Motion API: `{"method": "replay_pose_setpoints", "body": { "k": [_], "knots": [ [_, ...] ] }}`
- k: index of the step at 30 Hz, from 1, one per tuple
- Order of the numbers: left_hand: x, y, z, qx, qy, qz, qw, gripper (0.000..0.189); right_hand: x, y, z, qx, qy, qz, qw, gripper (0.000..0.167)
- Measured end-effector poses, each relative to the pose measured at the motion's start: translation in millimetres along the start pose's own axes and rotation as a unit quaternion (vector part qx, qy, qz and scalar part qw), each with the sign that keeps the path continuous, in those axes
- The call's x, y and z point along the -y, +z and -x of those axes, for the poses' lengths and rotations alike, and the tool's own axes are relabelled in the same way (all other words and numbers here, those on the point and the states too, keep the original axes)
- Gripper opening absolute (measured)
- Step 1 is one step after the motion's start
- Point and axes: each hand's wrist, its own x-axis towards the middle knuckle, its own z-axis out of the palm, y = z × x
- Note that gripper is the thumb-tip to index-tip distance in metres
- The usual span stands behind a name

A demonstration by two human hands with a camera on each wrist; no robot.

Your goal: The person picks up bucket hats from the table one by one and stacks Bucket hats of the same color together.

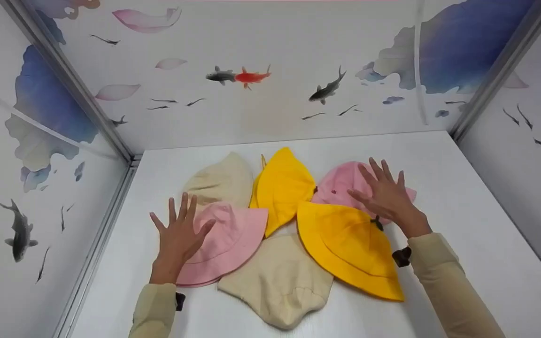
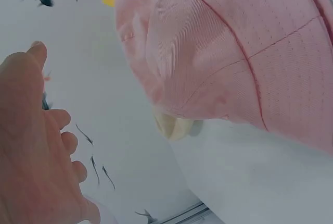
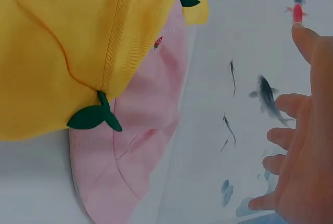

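Observation:
My left hand (image 1: 179, 241), fingers spread, hovers over the left side of the near pink bucket hat (image 1: 233, 239); in the left wrist view that hat shows its stitched brim beside the hand (image 2: 31, 146). Spread in the same way, my right hand (image 1: 388, 195) is above the far pink hat (image 1: 336, 185), which has small red strawberry marks. Neither hand holds anything. A yellow hat (image 1: 345, 239) with a green leaf stem (image 3: 96, 114) lies just below the right hand, overlapping the far pink hat. Another yellow hat (image 1: 284, 188) lies between the hands.
A cream hat (image 1: 226, 180) lies at the back left and another cream hat (image 1: 284, 277) at the front middle, its brim tucked under its neighbours. The white table (image 1: 463, 211) is enclosed by white panels (image 1: 275, 37) printed with fish and petals, joined by metal rails.

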Motion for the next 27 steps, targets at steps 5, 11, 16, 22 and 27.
{"method": "replay_pose_setpoints", "body": {
  "k": [5,11,16,22,27],
  "knots": [
    [2.1,1.4,8.8,0.01,-0.01,0.021,0.9997,0.085,15.0,5.0,0.7,0.007,-0.007,-0.009,0.9999,0.083],
    [5.8,5.6,20.5,0.036,-0.033,0.056,0.9972,0.086,32.8,16.8,2.6,0.021,-0.018,-0.04,0.9988,0.086],
    [6.9,7.7,26.5,0.042,-0.041,0.102,0.9931,0.084,48.4,27.4,3.9,0.018,-0.04,-0.064,0.997,0.087],
    [7.4,8.4,32.8,0.056,-0.06,0.161,0.9835,0.086,68.2,40.5,5.2,0.018,-0.057,-0.109,0.9923,0.086],
    [8.9,12.8,38.5,0.057,-0.064,0.167,0.9822,0.087,86.0,51.0,8.3,0.011,-0.06,-0.139,0.9884,0.083]
  ]
}}
